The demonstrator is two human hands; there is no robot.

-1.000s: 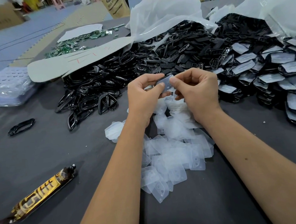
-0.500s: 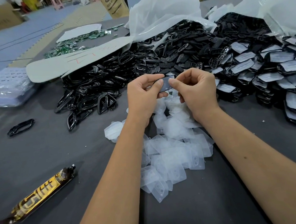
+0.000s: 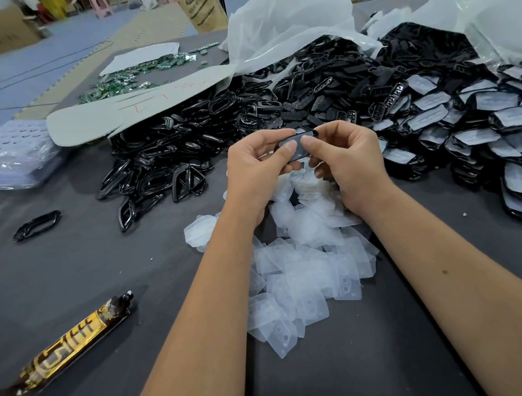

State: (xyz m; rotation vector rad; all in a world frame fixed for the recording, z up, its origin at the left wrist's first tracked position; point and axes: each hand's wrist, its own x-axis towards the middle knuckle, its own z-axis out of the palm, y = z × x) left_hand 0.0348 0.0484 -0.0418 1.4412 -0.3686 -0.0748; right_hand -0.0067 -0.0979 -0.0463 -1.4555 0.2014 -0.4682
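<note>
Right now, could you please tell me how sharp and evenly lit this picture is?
Head view: soft, even light with faint shadows on the table; the black part held at centre is fairly sharp; the gold tube at lower left is smeared and stretched by the wide lens; the glossy black frames show glints.

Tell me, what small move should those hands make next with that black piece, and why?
Probably slide both thumbs outward to press the film flat. The left hand and right hand pinch the black piece with pale film on its face, thumbs near its middle; covered pieces pile up on the right.
</note>
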